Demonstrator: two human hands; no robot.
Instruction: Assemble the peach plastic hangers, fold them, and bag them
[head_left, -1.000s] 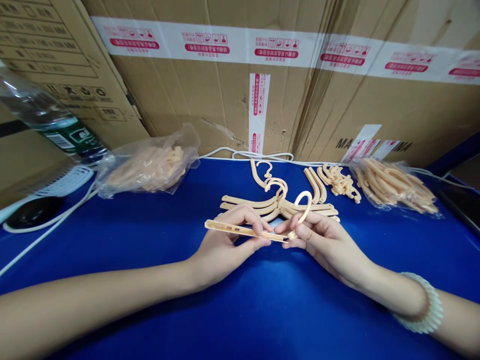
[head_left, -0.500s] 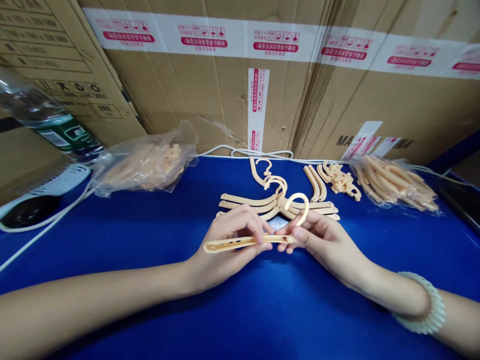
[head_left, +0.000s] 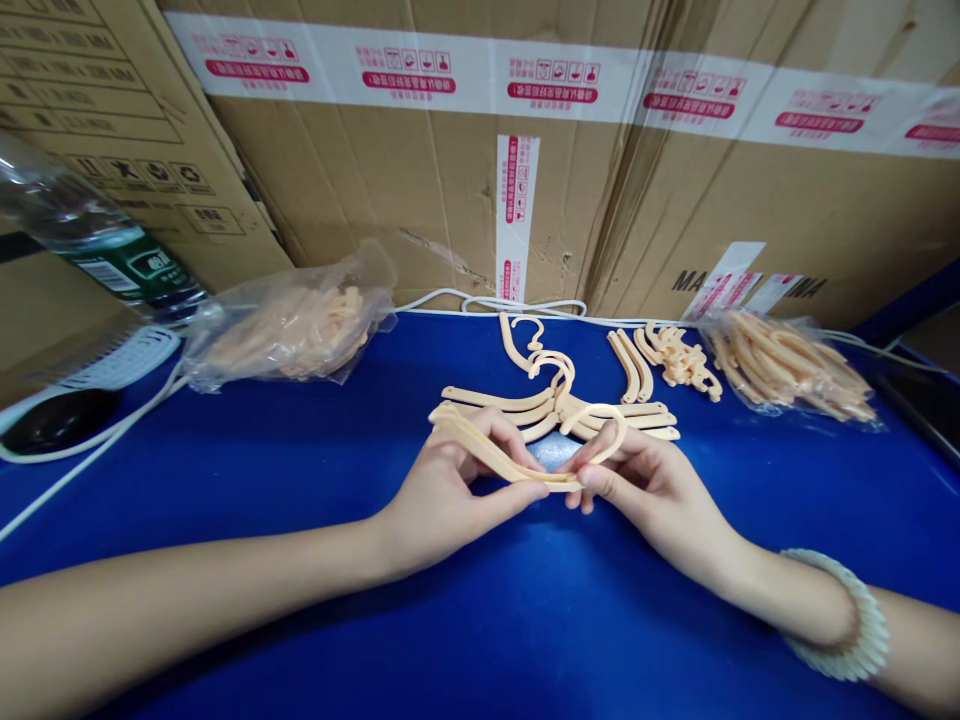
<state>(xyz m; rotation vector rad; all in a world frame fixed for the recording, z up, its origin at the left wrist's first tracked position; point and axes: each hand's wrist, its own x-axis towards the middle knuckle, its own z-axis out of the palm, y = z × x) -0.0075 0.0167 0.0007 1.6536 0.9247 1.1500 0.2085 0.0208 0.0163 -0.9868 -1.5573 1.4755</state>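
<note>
Between thumb and fingers, my left hand grips a curved cream hanger arm. My right hand pinches a cream hanger hook at its base, where it meets the inner end of that arm; the fingertips partly hide the joint. Just behind my hands lie several assembled hangers, stacked with their hooks pointing away from me. Farther back are a loose hanger arm and a single hook. More loose arms and a heap of hooks lie to the right.
Clear bags of hanger parts lie at left and right on the blue table. A water bottle, a black oval object and white cables are at far left. Cardboard boxes wall off the back.
The hanger arm has rolled in my left hand, its outer end rising away from me and its hollow side turning from view. The hook has tilted with it; both hands stay closed on their parts.
</note>
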